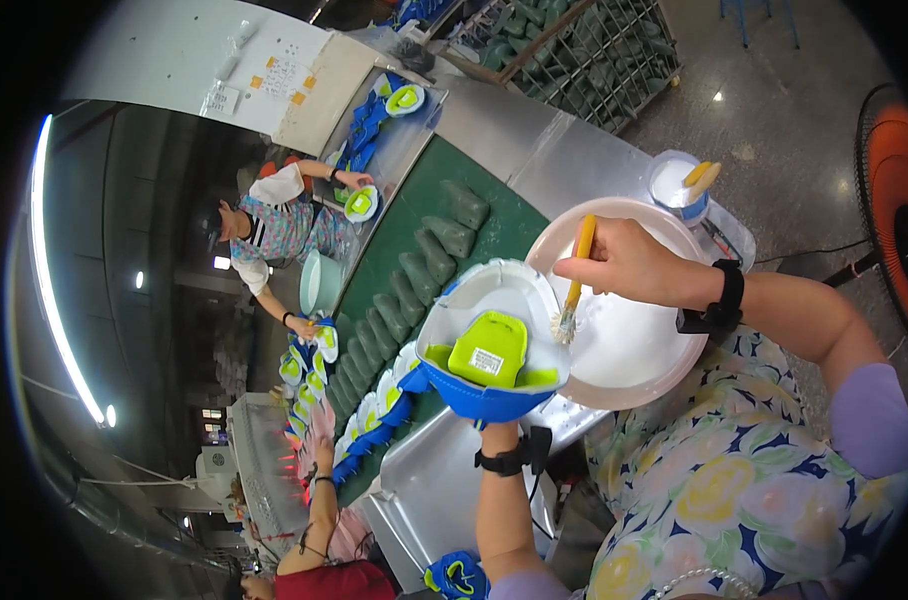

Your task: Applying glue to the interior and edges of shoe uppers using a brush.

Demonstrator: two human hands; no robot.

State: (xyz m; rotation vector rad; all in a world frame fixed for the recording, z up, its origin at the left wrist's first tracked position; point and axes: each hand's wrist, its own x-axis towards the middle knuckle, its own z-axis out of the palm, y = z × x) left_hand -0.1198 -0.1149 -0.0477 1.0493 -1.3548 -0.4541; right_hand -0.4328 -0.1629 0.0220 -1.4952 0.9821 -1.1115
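My left hand (498, 436), mostly hidden underneath, holds up a blue shoe upper (494, 402) with its pale open underside facing up. A lime-green tongue piece (489, 348) with a white label shows inside it. In my closed right hand (624, 262) is a paintbrush (580, 262) with a yellow handle. Its whitish bristles point down at the upper's right rim, beside a wide pale pink basin (696, 355) of white liquid. Whether the bristles touch the rim is hard to tell.
Grey-green shoe lasts (411, 268) line a green conveyor belt (514, 200), with blue-and-green uppers (374, 408) alongside. Across it, a co-worker (289, 215) handles uppers; another person's arm (319, 505) reaches in below. A white tub (674, 180) with brushes and an orange fan (899, 190) stand right.
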